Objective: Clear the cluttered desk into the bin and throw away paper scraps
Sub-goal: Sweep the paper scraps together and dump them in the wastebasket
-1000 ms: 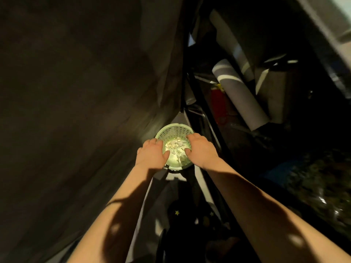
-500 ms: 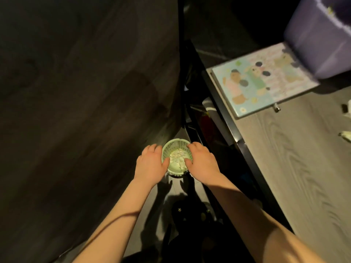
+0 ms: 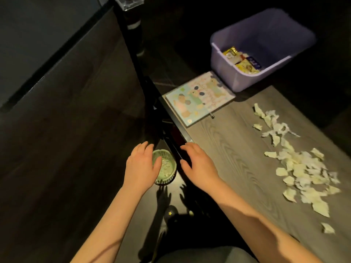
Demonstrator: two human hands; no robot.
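1. Floor [image 3: 66, 149]: dark wood-pattern boards fill the left half of the view.

2. Left hand [image 3: 142, 165]: positioned low, over the left side of the green basket [image 3: 168, 179]. Fingers are straight and slightly spread, holding nothing. The thumb overlaps the basket rim in this view (contact with the rim cannot be confirmed).

3. Green basket: a small round mesh container standing upright on the floor, just beside the black edge [image 3: 174, 118] of the desk [image 3: 228, 149]. It contains pale torn scraps [image 3: 167, 167].

4. Right hand [image 3: 199, 166]: positioned over the desk's black edge, apart from the basket. Fingers are extended and fanned wide, palm down, holding nothing.

5. Desk: grey wood-grain top. At the far left corner lies a flat picture book [image 3: 199, 97] with a pastel cartoon-animal cover.

6. Purple bin [image 3: 266, 33]: rectangular, standing on the desk just beyond the book. Snack packets [image 3: 243, 62] lie inside at its near end.

7. Paper scraps [image 3: 302, 168]: a loose trail of torn white pieces runs along the right side of the desk, well apart from both hands.
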